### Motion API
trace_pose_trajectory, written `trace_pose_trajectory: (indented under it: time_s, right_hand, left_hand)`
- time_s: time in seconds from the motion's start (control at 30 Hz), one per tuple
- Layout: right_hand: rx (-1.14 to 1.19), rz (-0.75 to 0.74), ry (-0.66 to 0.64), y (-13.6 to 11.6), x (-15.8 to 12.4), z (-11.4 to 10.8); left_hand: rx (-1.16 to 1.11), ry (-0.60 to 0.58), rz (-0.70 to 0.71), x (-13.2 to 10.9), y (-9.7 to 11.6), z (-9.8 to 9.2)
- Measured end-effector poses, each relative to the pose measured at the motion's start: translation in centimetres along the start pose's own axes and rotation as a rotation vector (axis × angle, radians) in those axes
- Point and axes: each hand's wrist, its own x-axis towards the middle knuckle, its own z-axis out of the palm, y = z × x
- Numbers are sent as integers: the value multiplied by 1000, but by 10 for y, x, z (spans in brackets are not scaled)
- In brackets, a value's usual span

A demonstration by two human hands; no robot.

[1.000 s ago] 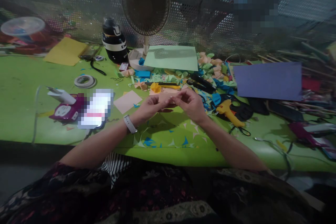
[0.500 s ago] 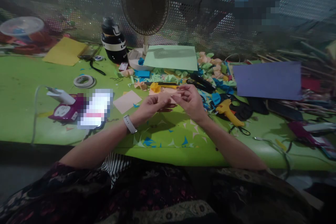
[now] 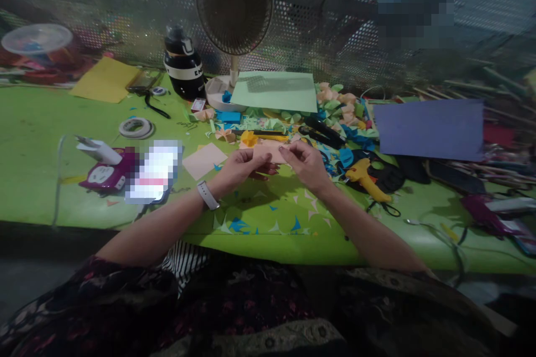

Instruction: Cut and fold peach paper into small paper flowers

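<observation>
A folded piece of peach paper is held between both hands above the green table. My left hand, with a white watch at the wrist, pinches its left end, thumb on top. My right hand is closed on its right end between thumb and fingers. Left of my hands lies a flat peach paper square. Just behind them are a yellow cutter knife and a yellow paper flower. Small blue and pale paper scraps lie on the table in front.
A yellow glue gun and a black stapler lie to the right, near a purple sheet. Behind stand a fan and a black bottle. A tape roll and a lit phone lie left.
The fingers of my right hand have drawn in and lowered along the folded paper's right end. My left hand keeps its hold. The whole view has shifted slightly.
</observation>
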Motion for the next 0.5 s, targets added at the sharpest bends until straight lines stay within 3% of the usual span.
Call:
trace_pose_trajectory:
  time_s: [0.17,0.5]
  right_hand:
    - [-18,37,-85,1,-1,-1]
    - [13,89,-71,9,0,1]
  left_hand:
    - [6,9,3,1,0,1]
    - [53,2,16,-1,0,1]
